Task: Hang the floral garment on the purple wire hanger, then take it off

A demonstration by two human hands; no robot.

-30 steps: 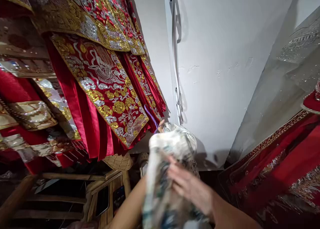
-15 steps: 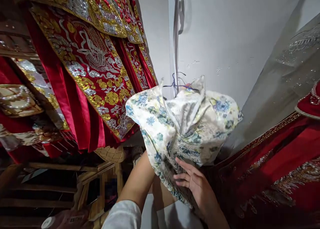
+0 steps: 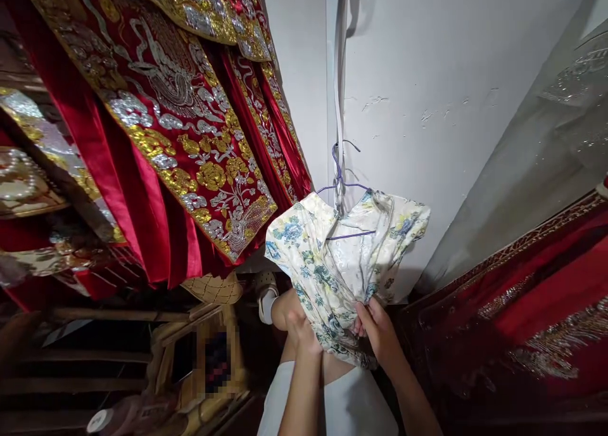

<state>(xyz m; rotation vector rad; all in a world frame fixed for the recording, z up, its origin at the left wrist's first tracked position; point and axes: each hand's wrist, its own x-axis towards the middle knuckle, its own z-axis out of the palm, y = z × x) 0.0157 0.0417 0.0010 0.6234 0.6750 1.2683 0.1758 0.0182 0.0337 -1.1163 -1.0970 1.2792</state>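
A white short-sleeved top with blue, green and yellow flowers (image 3: 313, 258) hangs by its shoulders on a thin purple wire hanger (image 3: 339, 170). The hanger's hook meets a white strap (image 3: 340, 75) running down the wall corner. My right hand (image 3: 375, 325) pinches the front of the top below the V-shaped neckline, thumb and fingers closed on the cloth. Lower down at the left side edge, my left hand (image 3: 306, 334) is closed on the fabric; its fingers are slightly blurred and partly hidden. The open neckline shows the hanger's lower bar and the pale inside.
Red garments with gold and silver embroidery (image 3: 209, 151) hang on the left. A bamboo frame (image 3: 166, 334) and a bottle with a white cap (image 3: 128, 414) stand below them. At right are sheer grey cloth (image 3: 503, 189) and a beaded red garment (image 3: 546, 284). A white wall (image 3: 427, 56) lies behind.
The top sits lower and its neckline has opened, showing more of the hanger. My right hand has closed on the front; my left hand, hidden before, now shows at the side edge.
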